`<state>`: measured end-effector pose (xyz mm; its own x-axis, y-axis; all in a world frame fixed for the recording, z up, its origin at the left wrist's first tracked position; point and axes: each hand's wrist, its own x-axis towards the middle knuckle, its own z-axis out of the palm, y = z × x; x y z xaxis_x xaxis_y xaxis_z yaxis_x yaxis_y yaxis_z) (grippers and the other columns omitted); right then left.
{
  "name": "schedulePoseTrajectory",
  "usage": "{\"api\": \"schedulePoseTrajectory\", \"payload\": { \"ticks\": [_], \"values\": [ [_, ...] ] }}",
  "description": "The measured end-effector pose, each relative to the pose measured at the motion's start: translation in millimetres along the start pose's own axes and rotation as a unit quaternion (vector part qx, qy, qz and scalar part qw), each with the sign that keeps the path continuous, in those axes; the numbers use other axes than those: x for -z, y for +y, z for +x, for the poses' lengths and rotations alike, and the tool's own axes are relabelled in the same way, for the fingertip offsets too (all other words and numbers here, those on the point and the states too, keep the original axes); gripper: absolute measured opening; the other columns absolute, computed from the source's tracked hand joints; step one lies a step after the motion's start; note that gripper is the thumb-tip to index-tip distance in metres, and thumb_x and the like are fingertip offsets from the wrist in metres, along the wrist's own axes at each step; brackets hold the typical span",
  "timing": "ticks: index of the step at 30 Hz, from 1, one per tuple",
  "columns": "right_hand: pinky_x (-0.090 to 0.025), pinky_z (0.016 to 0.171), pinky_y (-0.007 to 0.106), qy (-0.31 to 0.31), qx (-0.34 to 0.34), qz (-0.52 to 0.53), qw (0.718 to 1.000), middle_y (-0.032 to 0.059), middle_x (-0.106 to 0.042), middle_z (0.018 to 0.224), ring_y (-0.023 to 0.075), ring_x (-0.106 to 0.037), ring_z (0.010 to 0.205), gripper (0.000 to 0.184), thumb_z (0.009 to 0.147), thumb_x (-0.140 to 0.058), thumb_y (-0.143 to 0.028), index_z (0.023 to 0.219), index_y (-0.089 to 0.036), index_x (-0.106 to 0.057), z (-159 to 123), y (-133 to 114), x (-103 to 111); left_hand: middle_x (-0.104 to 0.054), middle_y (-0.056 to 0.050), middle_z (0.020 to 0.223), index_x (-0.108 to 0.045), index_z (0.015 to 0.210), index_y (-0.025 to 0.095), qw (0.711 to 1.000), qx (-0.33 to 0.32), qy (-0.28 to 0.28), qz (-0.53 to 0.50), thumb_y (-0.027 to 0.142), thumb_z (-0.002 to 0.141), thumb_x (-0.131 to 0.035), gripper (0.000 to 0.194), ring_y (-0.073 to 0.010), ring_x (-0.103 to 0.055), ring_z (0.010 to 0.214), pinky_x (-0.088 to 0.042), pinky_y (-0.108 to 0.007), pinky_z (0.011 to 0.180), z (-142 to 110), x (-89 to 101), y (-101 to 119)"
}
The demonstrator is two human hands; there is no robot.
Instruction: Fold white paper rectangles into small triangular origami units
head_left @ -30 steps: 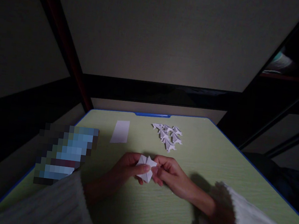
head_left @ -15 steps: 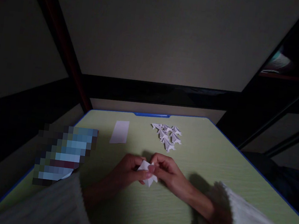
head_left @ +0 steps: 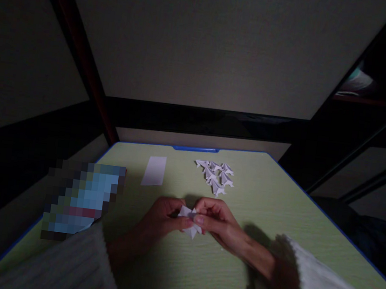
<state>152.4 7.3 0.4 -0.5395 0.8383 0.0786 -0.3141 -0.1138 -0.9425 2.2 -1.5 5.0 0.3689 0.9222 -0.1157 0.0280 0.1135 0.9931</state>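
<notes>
A small piece of folded white paper (head_left: 193, 231) with pointed corners is held between my two hands, just above the table. My left hand (head_left: 165, 217) pinches its left side, thumb on top. From the right, my right hand (head_left: 220, 224) grips the other side with thumb and fingers, its thumb close to the left one. The fingers hide part of the folds. Beyond my hands lie several folded white paper figures (head_left: 214, 179), bunched together with points sticking out.
A flat white sheet of paper (head_left: 154, 171) lies left of the figures. A blurred-out bluish item (head_left: 91, 197) sits at the left side of the light green table (head_left: 277, 206). The table has a blue edge, and a wall panel (head_left: 212, 48) rises behind it.
The folded paper has turned slightly between my fingers, and my right thumb has shifted a little on it. The figures and the flat sheet stay where they were.
</notes>
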Motion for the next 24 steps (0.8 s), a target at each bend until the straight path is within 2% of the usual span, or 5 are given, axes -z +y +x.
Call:
{"api": "schedulePoseTrajectory", "payload": {
  "ticks": [5,11,14,20,24],
  "values": [
    [-0.027,0.040,0.016,0.006,-0.002,-0.083,0.997,-0.0054,-0.047,0.045,0.0030,-0.039,0.040,0.024,0.060,-0.066,-0.029,0.054,-0.011,-0.051,-1.0,-8.5,-0.7,-0.052,0.003,0.049,-0.054,0.055,0.011,1.000,-0.007,0.008,-0.026,0.026,0.057,-0.064,0.018,-0.0081,-0.046,0.048,-0.034,-0.019,0.047,1.3,1.2,0.1],
    [-0.028,0.040,0.017,-0.049,-0.015,-0.077,0.996,-0.0044,-0.048,0.044,0.0038,-0.040,0.039,0.029,0.062,-0.062,-0.038,0.055,-0.012,-0.051,-3.3,-6.4,-1.0,-0.055,0.000,0.052,-0.054,0.058,0.012,0.994,-0.017,-0.070,-0.076,0.027,0.055,-0.065,0.019,-0.0112,-0.050,0.051,-0.034,-0.021,0.049,-1.0,2.1,-2.0],
    [-0.028,0.040,0.017,-0.054,-0.015,-0.081,0.995,-0.0039,-0.048,0.045,0.0041,-0.041,0.040,0.029,0.062,-0.063,-0.037,0.054,-0.012,-0.051,-4.3,-6.4,-0.4,-0.049,0.002,0.049,-0.052,0.056,0.012,0.996,-0.024,-0.069,-0.048,0.026,0.055,-0.064,0.018,-0.0097,-0.047,0.049,-0.033,-0.020,0.048,-1.1,2.5,-0.1],
    [-0.025,0.042,0.018,0.000,0.003,-0.139,0.990,-0.0054,-0.044,0.050,0.0040,-0.036,0.045,0.026,0.060,-0.065,-0.032,0.057,-0.013,-0.048,-5.5,-8.8,-4.1,-0.042,0.005,0.049,-0.049,0.052,0.012,0.994,-0.011,-0.029,0.105,0.025,0.057,-0.060,0.018,-0.0077,-0.041,0.047,-0.031,-0.018,0.044,-0.6,1.7,3.2],
    [-0.023,0.042,0.019,0.062,0.040,-0.142,0.987,-0.0068,-0.039,0.048,0.0046,-0.031,0.044,0.025,0.062,-0.064,-0.032,0.057,-0.014,-0.048,-2.3,-6.1,-3.3,-0.044,0.005,0.052,-0.052,0.059,0.011,0.993,-0.016,-0.006,0.116,0.025,0.058,-0.059,0.015,-0.0079,-0.041,0.051,-0.030,-0.018,0.046,-1.4,-1.5,3.4]
  ]
}}
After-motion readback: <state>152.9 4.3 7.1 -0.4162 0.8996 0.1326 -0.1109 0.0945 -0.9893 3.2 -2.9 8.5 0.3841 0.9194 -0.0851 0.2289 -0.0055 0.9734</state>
